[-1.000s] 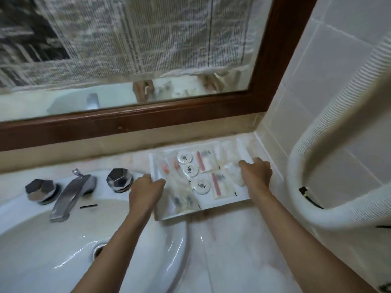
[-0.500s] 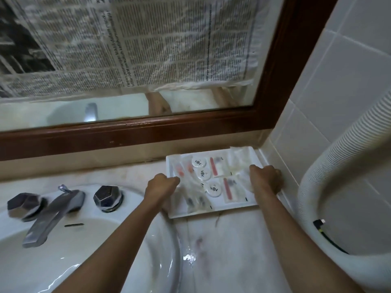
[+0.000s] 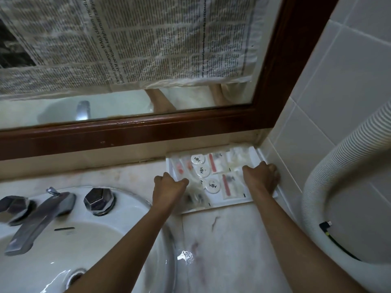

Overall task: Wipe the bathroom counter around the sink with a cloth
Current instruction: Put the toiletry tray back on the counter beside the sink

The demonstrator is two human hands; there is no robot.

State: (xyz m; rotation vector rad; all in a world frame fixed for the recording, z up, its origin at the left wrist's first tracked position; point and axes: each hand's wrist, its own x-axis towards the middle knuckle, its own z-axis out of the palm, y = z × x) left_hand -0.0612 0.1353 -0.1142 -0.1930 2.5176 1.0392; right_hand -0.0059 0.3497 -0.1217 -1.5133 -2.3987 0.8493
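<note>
"Squinting at the tray [image 3: 230, 205], what can't you make out?"

"Its packets blur together under clear wrap. Only three round white sachets [image 3: 212, 185] and a few red strips read plainly. Both hands' fingertips are tucked out of sight over the tray's sides, and the sink [image 3: 135, 205] is cut off at the left and lower edges."

"And the grip?"

"The left hand [image 3: 167, 187] has its fingers curled over the tray's left edge. The right hand [image 3: 262, 178] is curled round the right edge, just beside the tiled wall [image 3: 338, 81]. Both clasp the tray in the back corner, below the wooden mirror frame [image 3: 148, 132]. Whether it lies flat on the counter I cannot tell."

"The counter itself?"

"The counter [image 3: 228, 250] is pale marble, running between the sink and the wall, in front of the tray. It shows a dark streak, faint purplish smudges and a bright wet glint near the sink's rim. A ribbed white hose [image 3: 330, 166] curves over its right side."
</note>
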